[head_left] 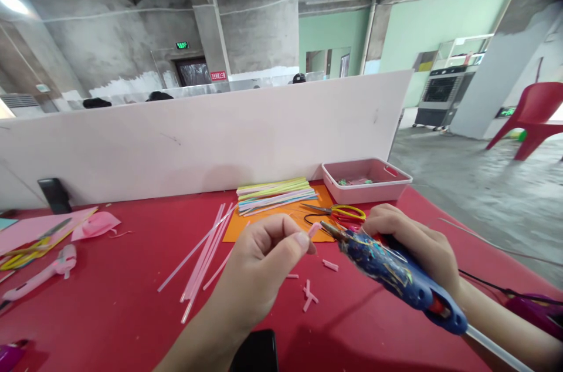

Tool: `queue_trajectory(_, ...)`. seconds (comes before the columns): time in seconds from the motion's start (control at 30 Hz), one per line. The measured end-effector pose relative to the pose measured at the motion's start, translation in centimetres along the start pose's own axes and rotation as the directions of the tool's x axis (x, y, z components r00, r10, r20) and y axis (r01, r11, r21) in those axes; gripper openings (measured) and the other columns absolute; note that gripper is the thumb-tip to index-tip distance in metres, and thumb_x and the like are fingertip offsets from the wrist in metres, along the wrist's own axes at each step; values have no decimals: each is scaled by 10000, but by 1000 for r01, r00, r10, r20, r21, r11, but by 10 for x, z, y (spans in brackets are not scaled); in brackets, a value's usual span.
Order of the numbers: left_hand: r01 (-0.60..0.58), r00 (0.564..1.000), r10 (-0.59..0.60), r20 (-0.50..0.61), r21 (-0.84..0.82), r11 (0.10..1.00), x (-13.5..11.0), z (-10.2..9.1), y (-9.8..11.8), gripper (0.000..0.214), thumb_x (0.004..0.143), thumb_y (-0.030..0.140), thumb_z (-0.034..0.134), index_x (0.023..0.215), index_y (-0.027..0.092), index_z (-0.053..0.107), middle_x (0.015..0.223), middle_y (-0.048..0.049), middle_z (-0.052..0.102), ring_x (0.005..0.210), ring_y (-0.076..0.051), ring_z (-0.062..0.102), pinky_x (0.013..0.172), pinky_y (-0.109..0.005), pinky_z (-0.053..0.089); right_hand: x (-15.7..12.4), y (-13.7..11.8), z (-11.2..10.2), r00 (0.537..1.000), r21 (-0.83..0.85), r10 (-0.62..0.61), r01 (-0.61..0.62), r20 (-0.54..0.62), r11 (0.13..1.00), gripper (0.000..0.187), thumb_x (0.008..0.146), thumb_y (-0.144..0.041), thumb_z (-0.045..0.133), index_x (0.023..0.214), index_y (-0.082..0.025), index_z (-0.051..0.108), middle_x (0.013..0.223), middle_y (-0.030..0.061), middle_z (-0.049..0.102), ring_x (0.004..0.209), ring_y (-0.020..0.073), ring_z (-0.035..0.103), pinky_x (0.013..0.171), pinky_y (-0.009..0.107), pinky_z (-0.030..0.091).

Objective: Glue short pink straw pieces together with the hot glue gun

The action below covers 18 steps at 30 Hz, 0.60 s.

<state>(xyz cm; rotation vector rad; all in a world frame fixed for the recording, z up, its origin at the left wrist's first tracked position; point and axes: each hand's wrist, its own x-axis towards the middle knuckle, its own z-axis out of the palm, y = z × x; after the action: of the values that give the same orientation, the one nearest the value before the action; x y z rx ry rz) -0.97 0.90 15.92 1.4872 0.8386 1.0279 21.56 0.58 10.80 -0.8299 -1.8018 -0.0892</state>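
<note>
My left hand pinches a short piece of pink drinking straw between thumb and forefinger. My right hand is wrapped round a blue glue gun smeared with dried glue, a clear glue stick jutting from its back end. The gun's nozzle meets or nearly meets the straw piece's tip. Below, several cut pink straw pieces lie on the red table. Long pink straws rest left of my left hand.
Behind my hands, an orange sheet bears a pile of coloured straws and yellow-handled scissors. A pink basket stands at the back right, before a white partition. A pink glue gun lies left; a black phone is in front.
</note>
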Motion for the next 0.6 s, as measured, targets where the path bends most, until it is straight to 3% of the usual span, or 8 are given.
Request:
queue_trajectory(0.27, -63, 995, 74, -69, 154, 986, -4, 2, -1, 239, 842, 346, 598, 667, 185, 576, 575, 28, 463, 524, -99, 367, 484, -220, 329, 2, 1, -8, 987, 9, -37, 36, 155, 999, 68, 919, -211, 543, 883, -238, 594, 714, 7, 600, 648, 164, 572, 624, 299, 448)
queue_trajectory(0.47, -181, 970, 214, -115, 246, 952, -5, 6, 1, 187, 834, 241, 589, 660, 171, 591, 567, 34, 486, 519, -83, 420, 479, -185, 369, 3, 1, -5, 994, -46, -6, 11, 107, 999, 113, 930, -179, 536, 862, -236, 605, 712, 9, 615, 655, 161, 585, 623, 296, 438)
queue_trajectory(0.6, -190, 967, 221, -124, 221, 956, -4, 7, 2, 187, 819, 208, 596, 637, 165, 575, 548, 41, 478, 496, -71, 408, 453, -172, 346, 5, 0, -6, 996, -32, -6, 9, 88, 999, 94, 911, -187, 563, 857, -223, 630, 694, 16, 614, 635, 172, 579, 607, 312, 437)
